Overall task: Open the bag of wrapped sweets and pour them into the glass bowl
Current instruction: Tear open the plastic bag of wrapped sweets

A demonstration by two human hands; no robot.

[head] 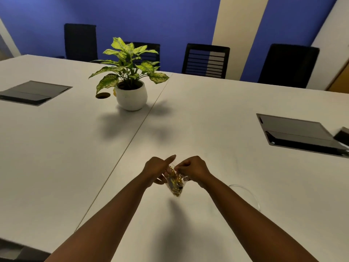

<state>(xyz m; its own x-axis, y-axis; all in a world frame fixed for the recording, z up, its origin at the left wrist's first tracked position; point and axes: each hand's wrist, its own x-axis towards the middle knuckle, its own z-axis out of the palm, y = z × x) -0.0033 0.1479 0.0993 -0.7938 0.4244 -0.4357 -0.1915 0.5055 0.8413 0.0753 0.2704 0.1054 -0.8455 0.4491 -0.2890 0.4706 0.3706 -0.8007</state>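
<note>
Hands meet above the worktop [207, 114]; left hand [157, 170] and right hand [192, 168] both pinch the top of the clear bag of wrapped sweets [175, 183], which hangs between them, long axis roughly upright, mouth apparently unopened; glass bowl [252, 196] sits just right of the bag, partly hidden behind the right forearm; right hand nearer it, so pouring likely tips rightward.

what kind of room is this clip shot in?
Probably an office meeting room: a long white table with flush cable hatches, dark office chairs along the far side, and a potted plant as a centrepiece.
</note>
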